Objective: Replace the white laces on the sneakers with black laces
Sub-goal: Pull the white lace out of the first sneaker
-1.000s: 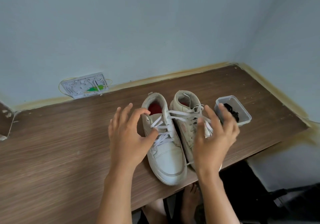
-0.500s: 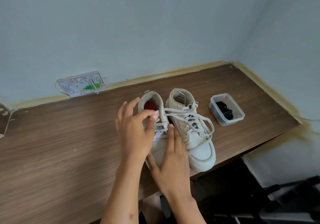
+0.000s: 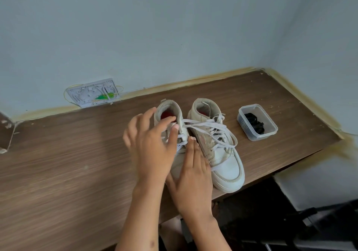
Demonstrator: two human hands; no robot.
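at centre frame on the worktop (image 3: pixel 58 173), the left hand (image 3: pixel 149 146) spreads relaxed fingers over the left sneaker (image 3: pixel 174 126); the right hand (image 3: pixel 193 175) lies flat on its toe. white laces (image 3: pixel 211 132) look soft and light, best pinched at their ends. black laces (image 3: pixel 253 122) wait in the tub (image 3: pixel 271 132), centre right.

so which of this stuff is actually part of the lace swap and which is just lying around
Part of the job:
- left sneaker, both hands on it: left hand, right hand
- right sneaker
- white laces, in both sneakers
- black laces in the clear plastic tub

Lying about:
- white wall box with green inside, by the wall
- wooden table
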